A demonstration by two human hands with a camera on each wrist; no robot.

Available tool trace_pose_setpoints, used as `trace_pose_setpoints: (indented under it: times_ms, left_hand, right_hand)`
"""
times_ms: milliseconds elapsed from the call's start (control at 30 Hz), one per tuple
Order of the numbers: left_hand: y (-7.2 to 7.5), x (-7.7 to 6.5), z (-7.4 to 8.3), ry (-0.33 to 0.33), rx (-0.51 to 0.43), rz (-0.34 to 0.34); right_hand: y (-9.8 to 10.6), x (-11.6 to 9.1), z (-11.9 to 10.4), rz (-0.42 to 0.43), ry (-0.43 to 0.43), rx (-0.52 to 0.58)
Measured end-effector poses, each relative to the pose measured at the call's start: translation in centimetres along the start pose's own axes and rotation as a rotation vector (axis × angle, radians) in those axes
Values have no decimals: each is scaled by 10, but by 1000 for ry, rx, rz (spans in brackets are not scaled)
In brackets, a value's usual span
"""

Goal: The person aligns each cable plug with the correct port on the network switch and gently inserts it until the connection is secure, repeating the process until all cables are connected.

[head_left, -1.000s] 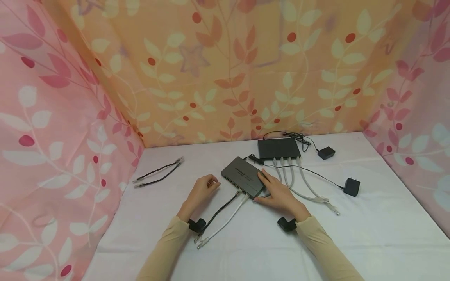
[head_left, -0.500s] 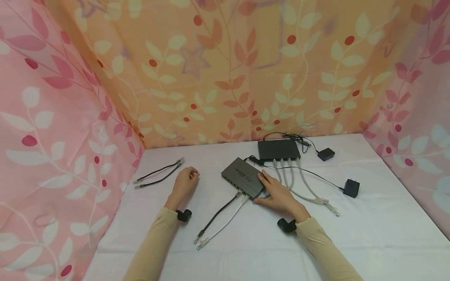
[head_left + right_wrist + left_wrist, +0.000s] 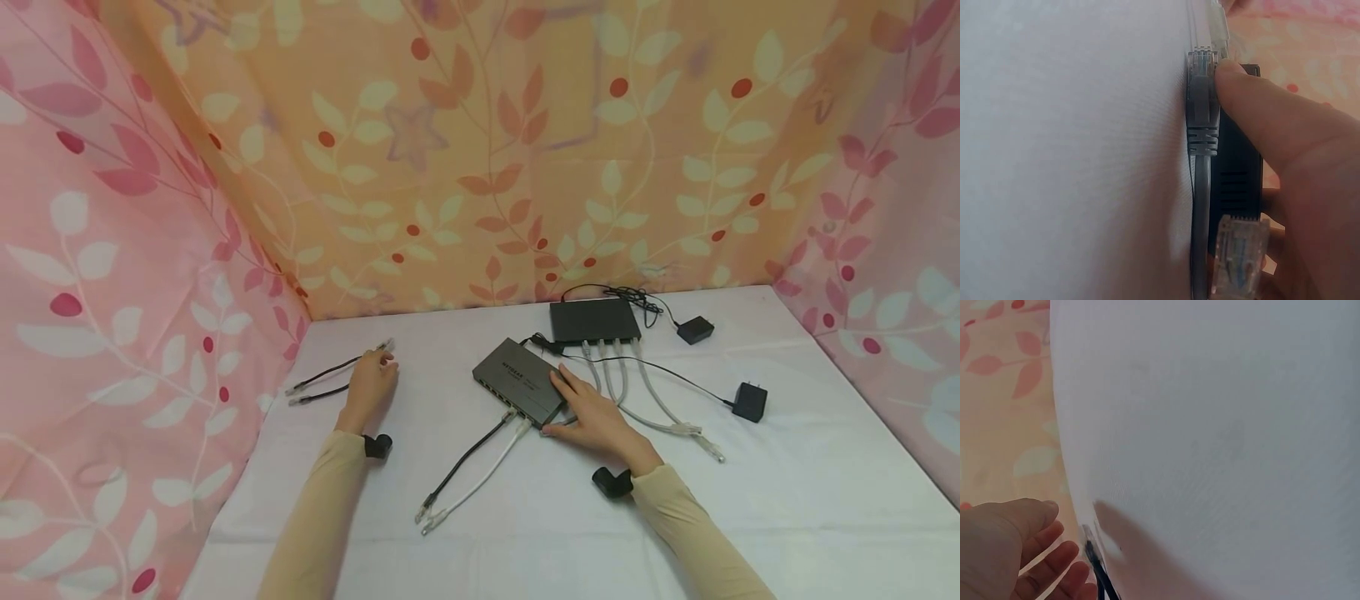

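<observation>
My left hand (image 3: 367, 385) is over the connector ends of two short black Ethernet cables (image 3: 322, 395) at the left of the table. In the left wrist view its fingers (image 3: 1047, 569) are loosely bent beside the black cables (image 3: 1102, 569), with nothing between thumb and fingers. My right hand (image 3: 592, 414) grips the near right corner of a grey NETGEAR network switch (image 3: 516, 377), thumb along the port edge. One black cable (image 3: 467, 457) and one white cable (image 3: 482, 485) are plugged into its front. A grey cable plug (image 3: 1202, 106) lies by the right thumb in the right wrist view.
Behind the switch stands a black network switch (image 3: 596, 320) with several grey cables (image 3: 648, 387) in its front. Two black power adapters (image 3: 750, 402) lie on the right, with thin cords. A floral curtain (image 3: 480, 167) rises behind the white table (image 3: 540, 542).
My left hand has moved left, away from the grey switch, to the two black cables. My right hand has stayed on the switch.
</observation>
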State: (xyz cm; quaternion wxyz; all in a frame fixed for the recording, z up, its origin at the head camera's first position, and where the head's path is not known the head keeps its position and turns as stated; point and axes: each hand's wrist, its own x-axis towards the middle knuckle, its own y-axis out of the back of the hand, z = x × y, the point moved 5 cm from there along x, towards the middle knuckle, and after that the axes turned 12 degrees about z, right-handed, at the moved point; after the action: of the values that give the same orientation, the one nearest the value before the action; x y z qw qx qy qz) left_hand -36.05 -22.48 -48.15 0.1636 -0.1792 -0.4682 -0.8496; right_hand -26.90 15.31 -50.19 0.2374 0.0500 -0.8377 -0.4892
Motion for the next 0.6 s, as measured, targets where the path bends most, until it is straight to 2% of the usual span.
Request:
trace_pose_setpoints:
  times_ms: [367,600]
  left_hand:
    - [3,11,-22,72,62,29]
    - [3,12,-28,108,94,7]
  right_hand:
    - [-1,1,-1,-3,12,0]
    - [-1,1,0,8,14,-1]
